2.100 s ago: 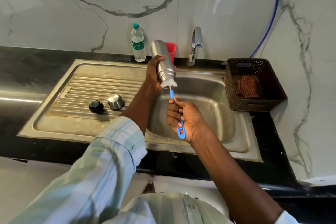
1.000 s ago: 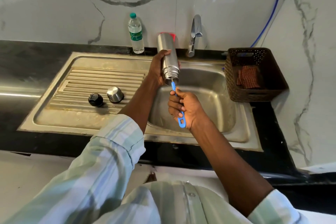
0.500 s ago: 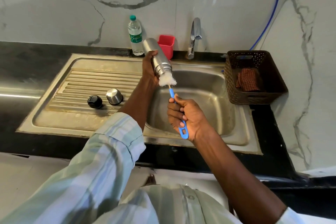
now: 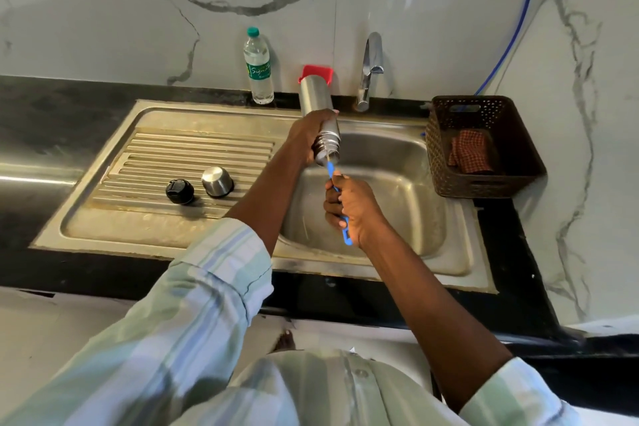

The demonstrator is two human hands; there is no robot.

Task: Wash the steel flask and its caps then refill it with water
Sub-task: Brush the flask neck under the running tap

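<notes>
My left hand (image 4: 306,135) grips the steel flask (image 4: 316,97) upside down, mouth pointing down over the sink basin (image 4: 397,183). My right hand (image 4: 351,207) is shut on the blue handle of a bottle brush (image 4: 345,235). The brush head is pushed up inside the flask and hidden. On the ribbed draining board (image 4: 193,152) to the left lie the black inner cap (image 4: 179,191) and the steel outer cap (image 4: 217,181), side by side.
A tap (image 4: 371,69) stands behind the basin. A plastic water bottle (image 4: 257,67) and a red holder (image 4: 316,73) stand at the wall. A brown basket (image 4: 484,149) holding a checked cloth (image 4: 470,156) sits right of the sink on the black counter (image 4: 34,135).
Half a second ago the white brush head showed below the flask's mouth; it is now pushed up inside. The flask has tilted more upright and shifted slightly right.
</notes>
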